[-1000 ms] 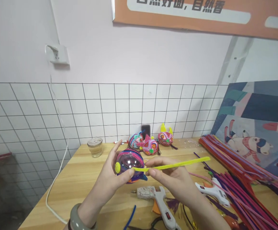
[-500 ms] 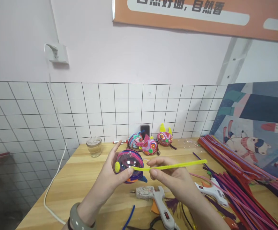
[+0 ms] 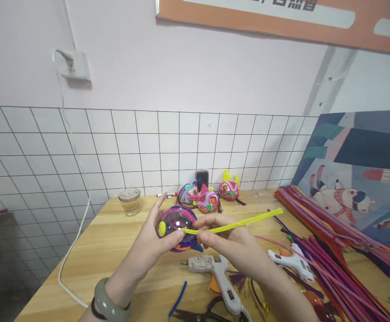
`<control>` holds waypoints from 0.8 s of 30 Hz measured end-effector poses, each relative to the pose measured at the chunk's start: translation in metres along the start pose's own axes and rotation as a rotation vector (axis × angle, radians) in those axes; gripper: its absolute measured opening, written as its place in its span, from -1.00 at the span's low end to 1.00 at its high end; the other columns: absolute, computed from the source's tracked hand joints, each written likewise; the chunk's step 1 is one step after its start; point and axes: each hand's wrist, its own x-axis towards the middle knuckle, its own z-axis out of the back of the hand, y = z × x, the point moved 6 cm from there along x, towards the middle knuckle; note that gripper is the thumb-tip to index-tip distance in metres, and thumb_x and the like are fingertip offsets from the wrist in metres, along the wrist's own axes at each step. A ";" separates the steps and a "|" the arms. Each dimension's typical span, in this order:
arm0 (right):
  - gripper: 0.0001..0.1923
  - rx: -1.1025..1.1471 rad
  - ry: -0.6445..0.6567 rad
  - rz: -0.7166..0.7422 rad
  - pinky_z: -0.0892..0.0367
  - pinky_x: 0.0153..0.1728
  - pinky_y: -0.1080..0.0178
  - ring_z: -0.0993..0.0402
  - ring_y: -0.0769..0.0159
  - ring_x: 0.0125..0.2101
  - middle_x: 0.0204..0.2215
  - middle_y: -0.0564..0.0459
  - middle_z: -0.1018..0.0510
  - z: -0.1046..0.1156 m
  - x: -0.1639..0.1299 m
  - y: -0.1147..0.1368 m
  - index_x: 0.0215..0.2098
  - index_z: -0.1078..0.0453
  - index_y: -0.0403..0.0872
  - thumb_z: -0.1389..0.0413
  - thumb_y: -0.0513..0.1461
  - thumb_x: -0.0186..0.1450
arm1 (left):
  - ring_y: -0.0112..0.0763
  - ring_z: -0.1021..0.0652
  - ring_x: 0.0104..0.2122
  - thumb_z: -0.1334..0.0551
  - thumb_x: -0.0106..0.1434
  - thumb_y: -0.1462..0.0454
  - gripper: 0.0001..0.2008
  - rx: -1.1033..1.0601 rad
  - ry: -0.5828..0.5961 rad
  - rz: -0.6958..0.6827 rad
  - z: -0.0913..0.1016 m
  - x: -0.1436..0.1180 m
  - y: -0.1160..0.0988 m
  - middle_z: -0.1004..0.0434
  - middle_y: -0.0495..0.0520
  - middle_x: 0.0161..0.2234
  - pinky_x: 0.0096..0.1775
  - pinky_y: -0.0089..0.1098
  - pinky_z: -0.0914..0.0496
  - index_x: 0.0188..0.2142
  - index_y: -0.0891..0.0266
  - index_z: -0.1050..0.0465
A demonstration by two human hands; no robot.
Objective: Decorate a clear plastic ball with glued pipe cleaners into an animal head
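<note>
My left hand point(image 3: 156, 237) is closed around a clear plastic ball point(image 3: 177, 217) whose sides are wrapped in pink, purple and blue pipe cleaner. A small yellow coil sits on the ball's left side and a blue tip juts out at its lower right. The left thumb presses one end of a yellow pipe cleaner point(image 3: 248, 221) against the ball's clear face. Between thumb and fingers, my right hand point(image 3: 223, 232) pinches that same pipe cleaner close to the ball. Its free end sticks out up and to the right.
Below the hands lie a glue gun point(image 3: 220, 277), scissors point(image 3: 201, 315) and a blue pipe cleaner piece point(image 3: 177, 299). Another glue gun point(image 3: 293, 261) and bundled pipe cleaners point(image 3: 329, 273) are at right. Finished wrapped balls point(image 3: 208, 200) and a glass jar point(image 3: 129, 201) stand toward the wall.
The yellow pipe cleaner's free end has tilted upward, and my right hand has shifted slightly left, closer to the ball. The whole view has moved a little.
</note>
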 end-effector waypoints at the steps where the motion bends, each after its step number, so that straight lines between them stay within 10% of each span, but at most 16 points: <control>1: -0.75 -0.027 0.009 -0.009 -0.39 -0.28 0.28 -0.48 0.35 -0.32 -0.30 0.09 -0.55 0.000 0.000 -0.001 -0.20 -0.47 -0.02 -0.22 -0.08 0.21 | -0.16 -0.49 -0.02 -0.39 0.04 0.18 -0.06 -0.004 -0.004 -0.004 0.000 0.000 0.000 -0.46 0.16 -0.02 -0.01 -0.27 -0.36 0.30 0.13 0.10; 7: -0.69 -0.057 0.071 -0.066 -0.34 -0.37 0.33 -0.44 0.36 -0.35 -0.33 0.10 -0.50 0.000 -0.003 -0.014 -0.10 -0.40 -0.02 -0.21 -0.11 0.20 | -0.13 -0.50 -0.05 -0.40 0.02 0.16 -0.04 -0.024 -0.035 0.013 0.007 0.001 0.001 -0.46 0.16 -0.02 -0.05 -0.25 -0.40 0.31 0.10 0.11; 12: -0.76 -0.522 0.120 -0.301 -0.23 -0.48 0.40 -0.38 0.42 -0.47 -0.43 0.17 -0.48 0.022 -0.015 -0.064 -0.14 -0.38 -0.02 -0.12 -0.17 0.22 | -0.13 -0.45 0.03 -0.40 0.03 0.16 -0.05 -0.026 -0.117 -0.027 0.022 0.006 -0.004 -0.42 0.15 0.05 0.01 -0.25 -0.36 0.31 0.05 0.10; 17: -0.77 -0.720 0.115 -0.514 -0.08 -0.64 0.37 -0.32 0.39 -0.67 -0.75 0.17 -0.34 0.050 -0.045 -0.125 -0.65 -0.25 -0.06 -0.09 -0.21 0.14 | -0.11 -0.35 0.15 -0.40 0.03 0.19 -0.09 -0.147 -0.192 0.008 0.035 0.009 -0.006 -0.42 0.16 0.09 0.09 -0.23 -0.29 0.30 0.04 0.02; 24: -0.72 -0.902 0.117 -0.623 -0.04 -0.54 0.27 -0.47 0.14 -0.48 -0.57 -0.02 -0.56 0.042 -0.060 -0.143 -0.63 -0.31 -0.04 -0.05 -0.09 0.17 | -0.35 -0.56 -0.23 -0.35 0.11 0.25 -0.25 -0.416 -0.152 0.105 0.034 0.012 0.007 -0.46 0.13 0.04 -0.25 -0.41 -0.43 0.25 0.10 -0.08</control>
